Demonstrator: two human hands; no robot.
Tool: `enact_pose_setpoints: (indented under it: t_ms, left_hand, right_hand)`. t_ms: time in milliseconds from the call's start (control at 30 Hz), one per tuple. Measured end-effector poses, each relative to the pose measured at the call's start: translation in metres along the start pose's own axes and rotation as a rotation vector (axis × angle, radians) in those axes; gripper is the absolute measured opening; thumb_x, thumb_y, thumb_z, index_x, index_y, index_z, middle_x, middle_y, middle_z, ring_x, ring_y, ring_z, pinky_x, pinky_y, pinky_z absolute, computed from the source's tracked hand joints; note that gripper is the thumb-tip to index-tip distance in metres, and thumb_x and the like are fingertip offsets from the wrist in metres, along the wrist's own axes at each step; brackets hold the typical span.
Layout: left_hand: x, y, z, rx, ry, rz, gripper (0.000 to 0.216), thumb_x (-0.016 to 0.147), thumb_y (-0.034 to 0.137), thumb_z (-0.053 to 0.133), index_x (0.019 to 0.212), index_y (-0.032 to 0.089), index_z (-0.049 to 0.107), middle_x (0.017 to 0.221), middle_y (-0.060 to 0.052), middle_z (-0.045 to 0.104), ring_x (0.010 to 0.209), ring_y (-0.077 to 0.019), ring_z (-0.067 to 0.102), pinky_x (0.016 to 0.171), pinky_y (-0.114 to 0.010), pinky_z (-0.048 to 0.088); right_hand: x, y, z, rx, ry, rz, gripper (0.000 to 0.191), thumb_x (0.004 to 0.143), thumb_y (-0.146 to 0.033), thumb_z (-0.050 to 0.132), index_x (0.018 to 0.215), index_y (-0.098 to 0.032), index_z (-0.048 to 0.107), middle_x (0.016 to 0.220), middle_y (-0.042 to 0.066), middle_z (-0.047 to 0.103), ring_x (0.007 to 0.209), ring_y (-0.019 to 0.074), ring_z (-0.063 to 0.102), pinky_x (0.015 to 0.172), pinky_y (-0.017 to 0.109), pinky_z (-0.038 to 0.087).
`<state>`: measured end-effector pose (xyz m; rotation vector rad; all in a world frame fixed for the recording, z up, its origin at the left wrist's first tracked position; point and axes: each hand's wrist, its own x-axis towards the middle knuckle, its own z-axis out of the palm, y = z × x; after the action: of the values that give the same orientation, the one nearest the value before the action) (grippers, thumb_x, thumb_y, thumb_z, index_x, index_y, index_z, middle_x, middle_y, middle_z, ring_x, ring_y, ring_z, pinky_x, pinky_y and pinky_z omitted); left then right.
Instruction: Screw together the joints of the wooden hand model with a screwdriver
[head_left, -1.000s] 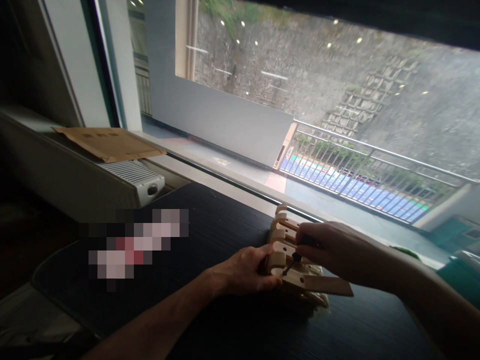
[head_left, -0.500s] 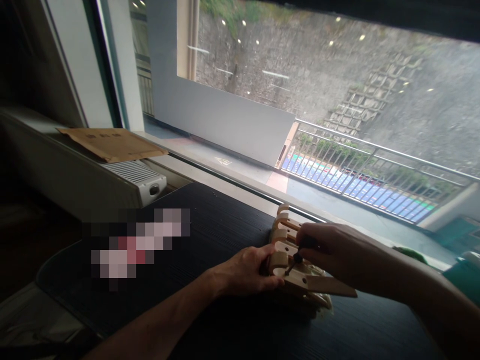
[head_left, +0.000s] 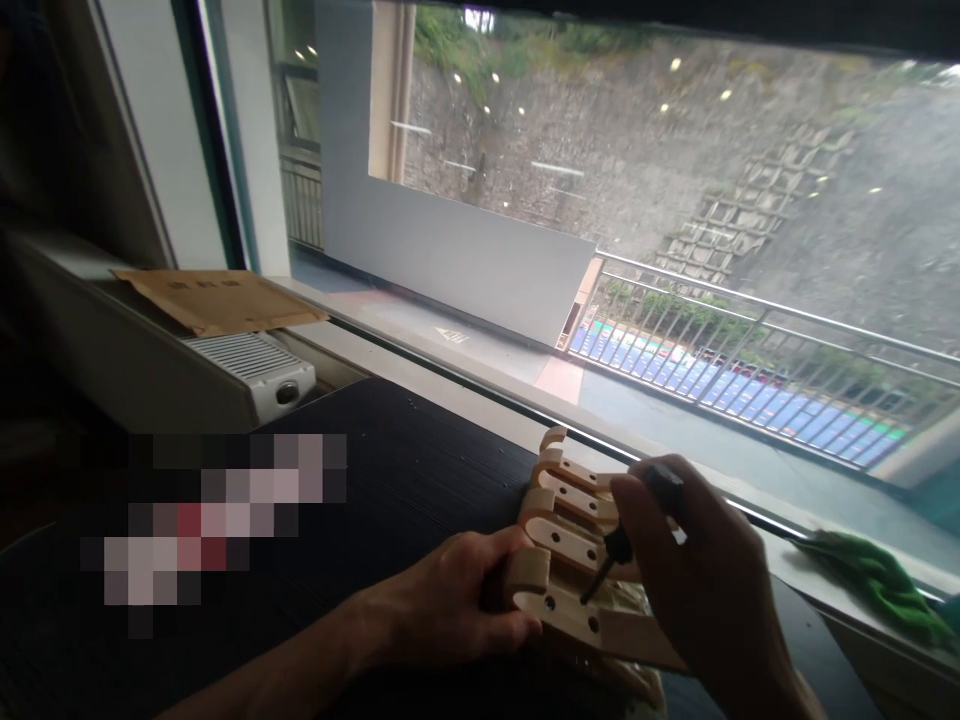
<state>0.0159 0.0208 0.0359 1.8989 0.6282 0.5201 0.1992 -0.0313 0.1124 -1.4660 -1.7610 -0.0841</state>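
Note:
A pale wooden piece with several curved hooks and dark round holes lies on the dark table, over crinkled clear wrapping. My left hand grips its near left end, with thumb and fingers around the closest hook. Above the wood, my right hand is closed around the dark handle of a screwdriver. Its shaft slants down to the left, and the tip is between the two holes of the nearest strip. Whether the tip touches the wood I cannot tell.
The black table meets a window sill. A green cloth lies on the sill at right. A brown envelope rests on a white slatted unit at left. Something pixelated is on the table. A railing stands outside.
The screwdriver tip has left the hole beside the nearest hook and is now between the two holes. My right hand has turned, showing more handle. The view has shifted, revealing more green cloth.

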Motion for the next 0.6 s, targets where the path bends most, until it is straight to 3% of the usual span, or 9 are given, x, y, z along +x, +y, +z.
enact_pose_setpoints:
  t_ms: [167,433,600]
  left_hand:
    - [0.005,-0.004,0.007,-0.073,-0.005,0.033,0.027,0.075,0.017,0.060,0.101,0.022,0.055,0.085,0.005,0.060,0.072,-0.0114,0.054,0.064,-0.019,0.045]
    - [0.005,-0.005,0.009,-0.009,0.019,-0.005,0.020,0.074,0.017,0.058,0.093,0.020,0.053,0.085,0.004,0.058,0.072,-0.0109,0.052,0.064,-0.019,0.044]
    - [0.006,-0.008,0.009,0.000,0.016,-0.003,0.020,0.074,0.017,0.058,0.092,0.020,0.051,0.083,0.004,0.058,0.070,-0.0107,0.051,0.064,-0.020,0.044]
  right_hand:
    - [-0.011,0.013,0.013,0.037,0.039,-0.025,0.017,0.090,-0.033,0.045,0.079,-0.022,0.051,0.061,-0.001,0.061,0.049,0.0103,0.054,0.046,0.021,0.040]
    - [-0.017,0.023,0.025,0.059,0.094,-0.113,0.015,0.089,-0.032,0.051,0.078,-0.021,0.052,0.056,-0.006,0.056,0.044,0.0064,0.051,0.043,0.016,0.037]
    - [-0.015,0.022,0.029,0.101,0.050,-0.107,0.016,0.089,-0.029,0.052,0.074,-0.021,0.050,0.052,-0.008,0.050,0.043,0.0049,0.046,0.042,0.015,0.035]
